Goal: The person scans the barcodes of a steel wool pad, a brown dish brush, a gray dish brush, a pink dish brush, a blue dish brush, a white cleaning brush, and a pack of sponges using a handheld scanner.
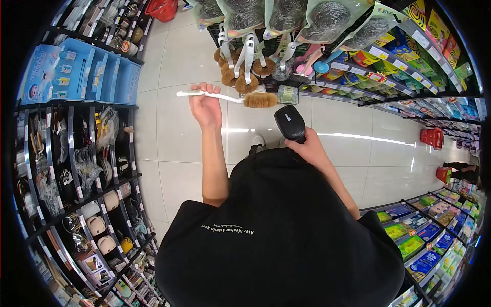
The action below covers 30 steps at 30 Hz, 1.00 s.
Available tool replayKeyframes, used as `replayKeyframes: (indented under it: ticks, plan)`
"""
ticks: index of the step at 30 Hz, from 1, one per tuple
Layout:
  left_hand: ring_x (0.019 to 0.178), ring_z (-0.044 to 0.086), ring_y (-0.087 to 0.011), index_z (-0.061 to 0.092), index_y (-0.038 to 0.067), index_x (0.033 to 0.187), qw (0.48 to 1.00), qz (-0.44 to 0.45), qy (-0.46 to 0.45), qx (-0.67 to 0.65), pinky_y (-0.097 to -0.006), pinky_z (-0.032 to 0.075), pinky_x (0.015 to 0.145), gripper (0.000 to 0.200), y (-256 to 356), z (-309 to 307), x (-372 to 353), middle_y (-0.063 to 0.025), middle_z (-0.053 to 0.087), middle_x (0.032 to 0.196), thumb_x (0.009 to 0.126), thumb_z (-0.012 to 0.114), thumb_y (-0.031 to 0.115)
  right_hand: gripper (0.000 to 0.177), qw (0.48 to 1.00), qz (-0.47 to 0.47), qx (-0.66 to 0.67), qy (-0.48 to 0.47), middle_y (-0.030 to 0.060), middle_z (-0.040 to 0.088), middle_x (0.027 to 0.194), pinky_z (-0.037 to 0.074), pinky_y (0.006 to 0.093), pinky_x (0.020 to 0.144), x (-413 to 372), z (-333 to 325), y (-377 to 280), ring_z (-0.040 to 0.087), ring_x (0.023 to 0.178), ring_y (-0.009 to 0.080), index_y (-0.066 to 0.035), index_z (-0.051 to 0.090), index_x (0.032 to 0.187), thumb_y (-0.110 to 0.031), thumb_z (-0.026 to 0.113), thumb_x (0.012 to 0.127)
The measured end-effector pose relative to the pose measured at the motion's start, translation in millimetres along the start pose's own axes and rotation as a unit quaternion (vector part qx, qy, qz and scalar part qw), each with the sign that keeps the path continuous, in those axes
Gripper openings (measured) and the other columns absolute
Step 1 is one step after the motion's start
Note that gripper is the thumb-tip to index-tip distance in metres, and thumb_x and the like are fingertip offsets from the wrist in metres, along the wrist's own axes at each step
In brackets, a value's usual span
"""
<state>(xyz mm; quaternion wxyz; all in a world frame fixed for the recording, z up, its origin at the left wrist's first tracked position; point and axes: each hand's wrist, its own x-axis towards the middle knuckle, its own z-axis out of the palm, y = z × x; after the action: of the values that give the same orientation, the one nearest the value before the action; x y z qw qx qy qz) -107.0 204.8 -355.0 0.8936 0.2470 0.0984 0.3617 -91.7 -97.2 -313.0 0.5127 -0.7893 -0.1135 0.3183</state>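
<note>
My left hand (206, 107) is closed round the white handle of a scrubbing brush (261, 100), whose brown bristle head points to the right. The brush lies level in the air below a rack of hanging brushes. In my right hand (310, 148) is a black handheld barcode scanner (290, 123), its head tilted up toward the brush. A small gap separates scanner and brush head. More brown-headed brushes with white handles (249, 56) hang just above. Pink and blue brushes (321, 66) hang to their right.
Packed steel-wool scourers (327, 21) hang at the top. Shelves of goods (76, 169) line the left, with a blue display box (76, 71) above. Tissue packs (427, 263) fill the lower-right shelves. Red baskets (432, 138) and a person (463, 171) are at the far right. The floor (174, 123) is tiled.
</note>
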Motion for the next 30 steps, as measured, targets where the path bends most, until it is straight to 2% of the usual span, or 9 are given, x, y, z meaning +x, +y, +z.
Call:
replayKeyframes:
  ticks: [4, 6, 7, 10, 11, 17, 20, 23, 30]
  plan:
    - [0.088, 0.048, -0.0224, 0.043, 0.003, 0.124, 0.944, 0.055, 0.042, 0.323, -0.0394, 0.044, 0.082, 0.035, -3.4, 9.2, 2.1, -0.0075, 0.047, 0.098, 0.089, 0.049, 0.0, 0.029, 1.0, -0.001, 0.003, -0.011, 0.0032, 0.064, 0.084, 0.048, 0.0281, 0.07, -2.5, 0.6, 0.2, 0.057, 0.076, 0.0096, 0.002, 0.061, 0.1, -0.014, 0.076, 0.08]
    - [0.094, 0.051, -0.0262, 0.039, -0.001, 0.133, 0.853, 0.053, -0.022, 0.519, -0.0406, 0.045, 0.086, 0.041, -1.0, 10.6, 1.4, -0.0114, 0.049, 0.101, 0.093, 0.049, 0.001, 0.03, 1.0, -0.01, -0.001, -0.021, 0.0036, 0.064, 0.085, 0.048, 0.0284, 0.071, -1.4, 0.8, 2.9, 0.057, 0.077, 0.0099, 0.002, 0.061, 0.101, -0.015, 0.075, 0.08]
    - [0.102, 0.056, -0.0349, 0.033, -0.004, 0.139, 0.749, 0.088, -0.066, 0.653, -0.0405, 0.045, 0.091, 0.046, -5.3, -0.5, 10.2, -0.0203, 0.049, 0.11, 0.095, 0.048, 0.003, 0.031, 1.0, -0.007, -0.003, -0.026, 0.0038, 0.064, 0.086, 0.048, 0.0285, 0.071, -1.2, 0.9, 3.5, 0.057, 0.078, 0.0101, 0.002, 0.061, 0.101, -0.015, 0.075, 0.08]
    - [0.104, 0.057, -0.0431, 0.031, -0.007, 0.14, 0.608, 0.125, -0.173, 0.765, -0.0424, 0.047, 0.091, 0.048, -6.7, -5.3, 17.8, -0.0284, 0.046, 0.118, 0.097, 0.048, 0.005, 0.032, 1.0, -0.002, -0.014, -0.028, 0.004, 0.064, 0.087, 0.048, 0.0288, 0.072, -2.7, 1.5, -0.5, 0.058, 0.079, 0.0106, 0.002, 0.06, 0.103, -0.015, 0.075, 0.081]
    - [0.099, 0.058, -0.0461, 0.031, -0.008, 0.14, 0.614, 0.031, -0.135, 0.777, -0.044, 0.049, 0.088, 0.05, -7.0, -6.7, 20.4, -0.0299, 0.043, 0.123, 0.097, 0.051, 0.007, 0.032, 0.999, -0.002, -0.018, -0.026, 0.0039, 0.064, 0.087, 0.048, 0.0289, 0.072, -3.4, 1.4, -2.1, 0.058, 0.079, 0.0107, 0.002, 0.06, 0.103, -0.014, 0.075, 0.081]
    - [0.098, 0.059, -0.0465, 0.032, -0.012, 0.139, 0.579, -0.044, -0.07, 0.811, -0.0465, 0.05, 0.086, 0.052, 4.1, -28.6, 31.0, -0.0308, 0.046, 0.119, 0.096, 0.054, 0.008, 0.031, 0.999, -0.023, 0.022, -0.012, 0.0053, 0.065, 0.088, 0.049, 0.0289, 0.073, -4.8, 1.3, 8.7, 0.059, 0.081, 0.0114, 0.002, 0.06, 0.103, -0.014, 0.074, 0.081]
    - [0.098, 0.061, -0.0459, 0.033, -0.013, 0.138, 0.598, -0.131, -0.119, 0.782, -0.0473, 0.051, 0.084, 0.053, 14.5, -20.1, 30.7, -0.0314, 0.053, 0.115, 0.095, 0.056, 0.009, 0.03, 1.0, -0.009, 0.004, -0.018, 0.0054, 0.066, 0.089, 0.049, 0.0291, 0.075, -3.9, 0.5, 10.9, 0.06, 0.083, 0.0115, 0.002, 0.06, 0.103, -0.014, 0.074, 0.081]
    - [0.096, 0.062, -0.0459, 0.034, -0.012, 0.138, 0.537, -0.117, -0.166, 0.819, -0.0487, 0.052, 0.082, 0.054, 8.8, -40.9, 37.6, -0.031, 0.061, 0.107, 0.094, 0.056, 0.01, 0.032, 1.0, 0.006, 0.002, -0.025, 0.0058, 0.066, 0.09, 0.049, 0.0295, 0.077, -4.0, 0.7, 3.4, 0.059, 0.084, 0.0116, 0.003, 0.06, 0.105, -0.014, 0.074, 0.081]
    - [0.083, 0.063, -0.0482, 0.04, -0.004, 0.123, 0.624, 0.002, -0.163, 0.764, -0.0531, 0.049, 0.071, 0.037, 2.8, 17.4, 26.5, -0.0278, 0.065, 0.084, 0.095, 0.057, 0.014, 0.036, 0.999, -0.004, -0.011, -0.049, 0.0068, 0.066, 0.094, 0.049, 0.0296, 0.079, -0.3, 3.5, 9.8, 0.059, 0.086, 0.0123, 0.003, 0.061, 0.109, -0.015, 0.074, 0.081]
